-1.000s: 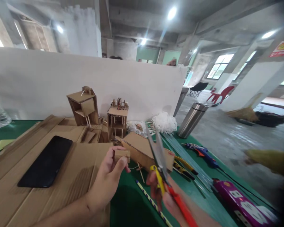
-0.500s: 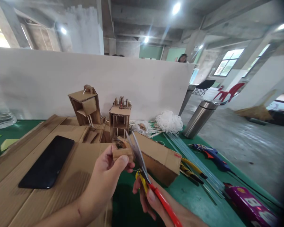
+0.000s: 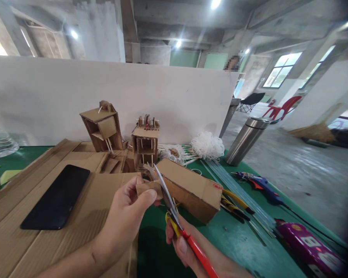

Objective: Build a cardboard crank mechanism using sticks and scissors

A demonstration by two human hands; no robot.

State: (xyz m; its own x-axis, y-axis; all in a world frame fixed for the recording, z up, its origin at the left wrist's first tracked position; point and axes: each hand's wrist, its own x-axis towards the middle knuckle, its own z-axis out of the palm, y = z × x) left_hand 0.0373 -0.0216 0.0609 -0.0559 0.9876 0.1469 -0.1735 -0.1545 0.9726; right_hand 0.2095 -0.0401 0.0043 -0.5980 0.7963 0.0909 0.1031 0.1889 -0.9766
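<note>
Between the thumb and fingers of my left hand [image 3: 130, 208] is a small piece of cardboard [image 3: 146, 189], held up over the table. My right hand [image 3: 188, 239] grips a pair of scissors [image 3: 169, 202] with red and yellow handles. Their blades are parted and point up and away, meeting the cardboard piece at its right side. Whether the edge is being cut at this instant I cannot tell. Just behind the blades lies a long closed cardboard box [image 3: 191, 181].
A black phone [image 3: 56, 197] rests on cardboard sheets [image 3: 104, 200]. Two small cardboard structures [image 3: 100, 131] stand behind. To the right are white string [image 3: 207, 146], clear glue sticks [image 3: 237, 193], a steel flask [image 3: 247, 141], a blue glue gun [image 3: 258, 187] and a purple package [image 3: 307, 247].
The scissor blades have opened wider and tilted left, closer over the cardboard piece. My left hand keeps its grip. The whole view has shifted slightly.
</note>
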